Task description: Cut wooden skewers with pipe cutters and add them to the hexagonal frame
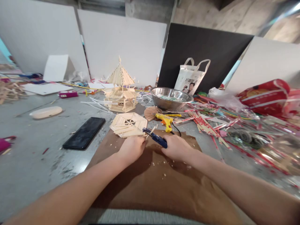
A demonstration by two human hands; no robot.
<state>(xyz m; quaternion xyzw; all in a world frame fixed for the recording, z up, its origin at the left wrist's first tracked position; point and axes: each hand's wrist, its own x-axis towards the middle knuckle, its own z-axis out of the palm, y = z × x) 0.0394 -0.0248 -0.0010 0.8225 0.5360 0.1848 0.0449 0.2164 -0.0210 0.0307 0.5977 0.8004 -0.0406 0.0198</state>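
My left hand is closed at the near edge of a flat hexagonal panel of thin wooden sticks; its fingertips are partly hidden. My right hand grips blue-handled pliers, whose jaws meet the panel's right edge. A short loose stick shows beside the jaws. Brown paper with small wood chips on it lies under both hands. Just beyond sits a yellow glue gun, close to a brown fan-shaped piece. Behind the panel stands a tiered stick pavilion with a pointed roof.
To the left lie a black phone and a white oblong case. A steel bowl stands ahead, near a white tote bag. Red-and-white strips and plastic packaging cover the right side. Upright boards stand behind.
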